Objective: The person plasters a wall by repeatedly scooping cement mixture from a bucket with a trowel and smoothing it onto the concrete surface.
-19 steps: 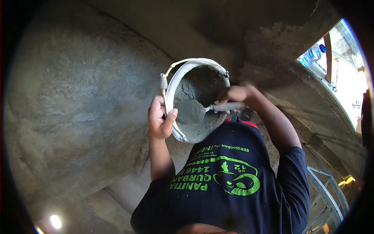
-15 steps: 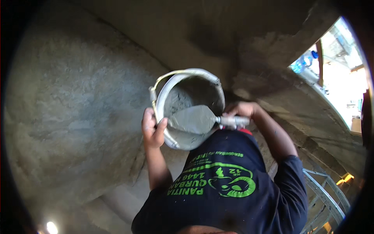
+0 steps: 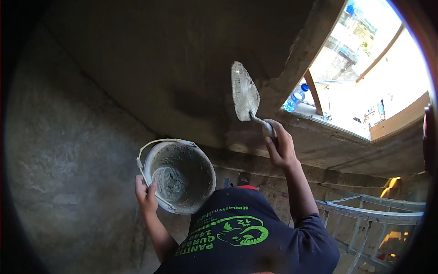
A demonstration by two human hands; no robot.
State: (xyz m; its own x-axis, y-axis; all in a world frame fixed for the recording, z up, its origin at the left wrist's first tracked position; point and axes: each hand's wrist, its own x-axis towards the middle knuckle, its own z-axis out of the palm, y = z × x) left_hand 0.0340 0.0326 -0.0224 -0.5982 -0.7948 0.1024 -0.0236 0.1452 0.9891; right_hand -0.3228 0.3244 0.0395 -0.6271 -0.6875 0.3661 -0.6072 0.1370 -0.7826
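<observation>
My left hand (image 3: pixel 146 192) grips the rim of a round bucket (image 3: pixel 211 176), with its thumb over the edge near the wire handle. Inside the tilted bucket lies wet grey mortar (image 3: pixel 171 183), coating the bottom and walls. In my right hand (image 3: pixel 284 145) is a trowel (image 3: pixel 245 92), held by its handle with the fingers wrapped round it. The trowel's pointed blade is raised toward the wall, apart from the bucket, and is smeared with grey mortar.
A rough grey wall (image 3: pixel 196 59) stands ahead, meeting another wall (image 3: pixel 59 160) on the left. At the upper right is a window opening with a wooden frame (image 3: pixel 401 121); a blue-capped plastic bottle (image 3: pixel 296 97) stands on its sill. A metal scaffold frame (image 3: pixel 365 212) is at the lower right.
The trowel has come out of the bucket and risen up and forward in my right hand. The bucket has shifted left and lower in view, and the window shows more.
</observation>
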